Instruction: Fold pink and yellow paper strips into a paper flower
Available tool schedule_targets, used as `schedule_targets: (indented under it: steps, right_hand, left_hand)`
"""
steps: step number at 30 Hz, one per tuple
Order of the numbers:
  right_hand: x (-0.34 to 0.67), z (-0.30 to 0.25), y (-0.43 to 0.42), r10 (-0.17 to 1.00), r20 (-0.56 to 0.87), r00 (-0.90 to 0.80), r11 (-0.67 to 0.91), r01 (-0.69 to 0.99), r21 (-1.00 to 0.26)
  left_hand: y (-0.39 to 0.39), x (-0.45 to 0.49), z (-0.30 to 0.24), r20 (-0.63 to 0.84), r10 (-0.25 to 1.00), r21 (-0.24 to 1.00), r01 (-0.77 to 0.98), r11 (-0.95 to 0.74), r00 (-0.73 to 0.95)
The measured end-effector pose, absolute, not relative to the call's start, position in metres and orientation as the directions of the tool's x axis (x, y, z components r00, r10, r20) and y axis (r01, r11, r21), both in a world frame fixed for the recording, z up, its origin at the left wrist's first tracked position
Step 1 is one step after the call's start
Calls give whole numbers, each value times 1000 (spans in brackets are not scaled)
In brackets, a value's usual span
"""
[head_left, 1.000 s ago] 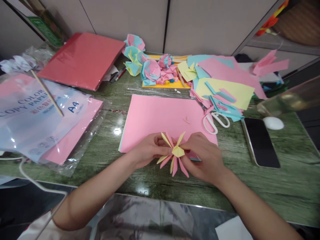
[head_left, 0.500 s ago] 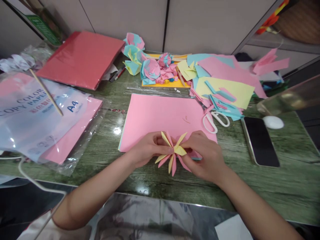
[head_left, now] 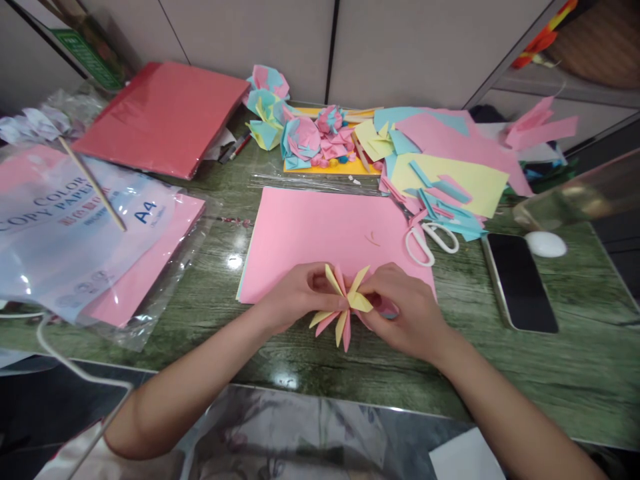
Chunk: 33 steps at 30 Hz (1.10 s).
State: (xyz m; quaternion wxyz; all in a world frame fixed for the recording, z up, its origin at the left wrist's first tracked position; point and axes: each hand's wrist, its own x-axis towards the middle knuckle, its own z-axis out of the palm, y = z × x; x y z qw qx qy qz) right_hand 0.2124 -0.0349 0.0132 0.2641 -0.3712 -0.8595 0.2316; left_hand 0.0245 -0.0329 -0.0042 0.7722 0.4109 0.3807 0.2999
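Note:
Between my two hands is a paper flower [head_left: 342,328] with narrow folded petals of pink and yellow, held above the table's front part. My left hand [head_left: 300,297] pinches it near the centre from the left, thumb on top. From the right, my right hand [head_left: 405,310] grips petals on that side between thumb and fingers, so some petals there are hidden. Just behind the hands lies a stack of pink paper [head_left: 320,230], with other colours showing at its left edge. White-handled scissors [head_left: 431,241] rest at the stack's right side, blades partly under paper scraps.
Folded strips and coloured sheets [head_left: 450,183] lie at the back right, beside crumpled paper flowers [head_left: 303,137]. A phone [head_left: 521,283] and a white mouse [head_left: 547,244] are on the right. Bagged copy paper [head_left: 95,227] and a red pack [head_left: 165,120] occupy the left.
My right hand has closed in slightly around the right-hand petals, covering a pink one at the lower right. The left hand keeps its pinch almost unmoved.

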Motion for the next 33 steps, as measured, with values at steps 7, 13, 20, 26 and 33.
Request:
schedule_targets:
  steps: [7, 13, 20, 26, 33]
  right_hand:
    - [213, 14, -34, 741, 299, -601, 647, 522, -556]
    - [212, 10, -33, 787, 344, -513, 614, 593, -521]
    - [211, 11, -34, 873, 361, -328, 485, 657, -577]
    - [211, 8, -34, 766, 517, -383, 615, 670, -415]
    - [210, 2, -34, 724, 537, -433, 643, 704, -301]
  left_hand:
    - [-34, 27, -3, -330, 826, 893, -132, 430, 458]
    - [-33, 29, 0, -345, 794, 870, -148, 471, 500]
    - [-34, 29, -4, -444, 771, 788, -210, 578, 456]
    - [-33, 31, -4, -415, 809, 849, -144, 509, 416]
    - [-35, 32, -1, -350, 830, 912, -47, 408, 434]
